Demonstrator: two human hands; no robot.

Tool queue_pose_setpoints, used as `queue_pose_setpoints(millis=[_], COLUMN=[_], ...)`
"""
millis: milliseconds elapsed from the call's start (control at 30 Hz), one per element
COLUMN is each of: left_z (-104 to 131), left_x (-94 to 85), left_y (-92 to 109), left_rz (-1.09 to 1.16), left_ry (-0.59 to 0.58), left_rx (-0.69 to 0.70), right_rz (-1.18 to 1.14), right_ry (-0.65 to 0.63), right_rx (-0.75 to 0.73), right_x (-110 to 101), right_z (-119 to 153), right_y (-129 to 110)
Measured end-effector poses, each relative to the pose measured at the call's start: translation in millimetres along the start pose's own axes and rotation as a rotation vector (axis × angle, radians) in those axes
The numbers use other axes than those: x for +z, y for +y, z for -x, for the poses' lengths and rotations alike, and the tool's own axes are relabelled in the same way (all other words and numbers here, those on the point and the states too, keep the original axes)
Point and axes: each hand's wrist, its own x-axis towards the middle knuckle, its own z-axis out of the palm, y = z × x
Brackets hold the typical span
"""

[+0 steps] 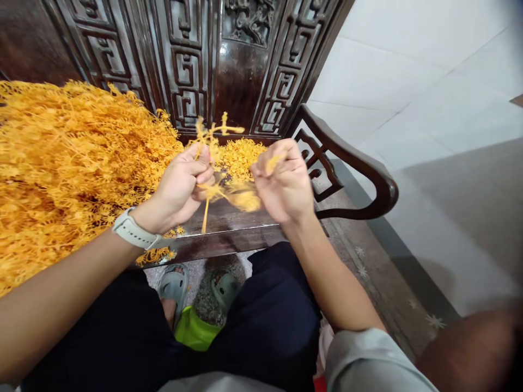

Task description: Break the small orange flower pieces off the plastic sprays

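My left hand (186, 179), with a pale watch strap at the wrist, is closed on a yellow branched plastic-looking strip (224, 129). Its thin stems stick out above and below my fingers. To the right, my right hand (288, 185) is curled, with a small yellow piece (274, 163) showing at its fingers; motion blurs both. Between the hands is a smeared yellow cluster (245, 198), and I cannot tell whether it hangs from the strip or is falling. Behind them lies a small heap of loose yellow pieces (241, 155) on the bench.
A large pile of yellow branched strips (81, 169) covers the left of the dark wooden bench (229, 239). Its carved back (237, 81) rises behind, and a curved armrest (368, 163) is at right. Below are slippers (174, 283) and a bright green object (198, 329).
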Motion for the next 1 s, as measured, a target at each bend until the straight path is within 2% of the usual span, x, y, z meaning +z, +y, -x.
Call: queue_pose_setpoints(millis=[100,133,167,200,267,300,333,367,400,500,533,567,600,633,733,800,900,1000], left_z=[-14.4,-18.2,-21.2,-23.1,-24.5,-24.2,-23.7,-23.2,-22.8,-22.1,-21.5,-20.5,-18.9,-16.9,-8.7,-2.9,3.2,4.6], left_x=[-26.3,-36.0,-45.1,-52.9,-64.1,-67.3,-69.1,-69.8,-69.4,-63.0,-59.3,-55.0,-50.3,-45.2,-29.7,-20.4,-9.9,-5.9], left_y=[7.5,10.1,12.0,13.0,11.9,10.3,8.6,7.0,6.0,6.6,7.6,8.6,9.3,9.6,6.2,0.6,-8.6,-12.3], left_rz=[0.010,-0.015,-0.047,-0.078,-0.119,-0.129,-0.134,-0.140,-0.146,-0.138,-0.122,-0.095,-0.056,-0.009,0.149,0.210,0.179,0.077], left_ry=[0.189,0.240,0.261,0.258,0.196,0.167,0.149,0.143,0.137,0.119,0.117,0.115,0.111,0.104,0.056,0.024,-0.035,-0.064], left_rx=[0.035,0.038,0.034,0.031,0.015,0.006,0.002,0.001,0.001,-0.013,-0.025,-0.038,-0.050,-0.059,-0.066,-0.065,-0.021,0.050], right_rz=[-0.106,-0.173,-0.213,-0.219,-0.191,-0.186,-0.204,-0.251,-0.304,-0.365,-0.365,-0.357,-0.332,-0.280,0.008,0.115,0.019,-0.025], right_ry=[-0.039,-0.096,-0.232,-0.460,-1.054,-1.293,-1.406,-1.354,-1.154,-0.283,-0.103,-0.009,0.014,-0.014,-0.238,-0.354,-0.346,-0.278], right_rx=[-0.236,-0.277,-0.252,-0.204,-0.062,-0.004,0.031,0.049,0.060,0.197,0.286,0.382,0.461,0.519,0.536,0.523,0.544,0.457], right_x=[-24.1,-28.8,-31.1,-31.3,-27.1,-24.2,-21.7,-20.0,-19.5,-21.1,-20.9,-19.4,-16.6,-12.4,6.1,19.9,36.1,40.4], right_z=[-8.8,-7.9,-4.7,0.1,11.1,15.1,16.8,16.1,13.0,-3.2,-7.7,-10.4,-10.8,-9.1,4.7,14.2,21.1,21.1], right_y=[-23.0,-30.7,-37.0,-41.4,-43.4,-41.3,-37.7,-33.0,-27.7,-11.8,-7.4,-3.8,-0.8,1.4,5.1,6.9,11.9,16.3])
